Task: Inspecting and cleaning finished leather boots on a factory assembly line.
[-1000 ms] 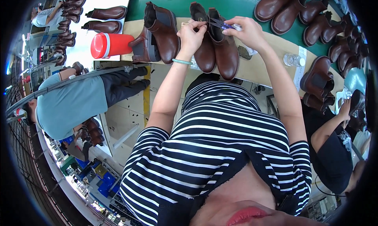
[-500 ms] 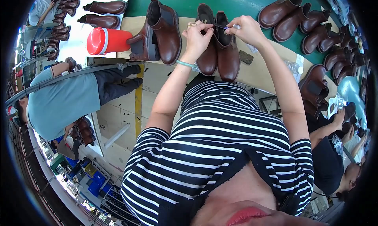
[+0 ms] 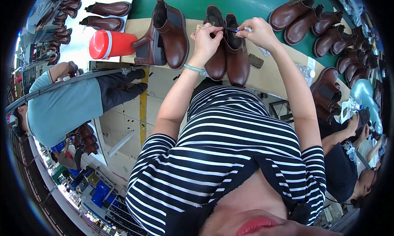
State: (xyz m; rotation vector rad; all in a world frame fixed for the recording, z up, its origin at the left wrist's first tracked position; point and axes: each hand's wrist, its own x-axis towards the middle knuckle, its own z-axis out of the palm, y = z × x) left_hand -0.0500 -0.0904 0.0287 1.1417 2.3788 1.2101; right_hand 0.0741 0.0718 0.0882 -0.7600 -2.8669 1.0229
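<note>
Two brown leather ankle boots stand side by side in front of me, a left boot [image 3: 216, 64] and a right boot [image 3: 238, 68], toes toward me. Over their open tops, my left hand [image 3: 206, 39] pinches one end of a thin dark strip [image 3: 230, 29] between thumb and fingers. My right hand [image 3: 261, 33] closes round a slim white pen-like tool [image 3: 247, 29] with a blue part near its tip. That tip meets or nearly meets the other end of the strip; the exact contact is too small to tell.
To the left, a brown boot [image 3: 174, 36] stands against another one lying over, beside a red jug [image 3: 101, 44]. A small dark block [image 3: 256, 61] and a clear bottle [image 3: 305, 70] lie right. More boots [image 3: 289, 20] crowd the far right. Other people work on both sides.
Both hands keep almost the same pose over the boots, with only slight shifts. At left, the co-worker in the light blue-green shirt has moved a little.
</note>
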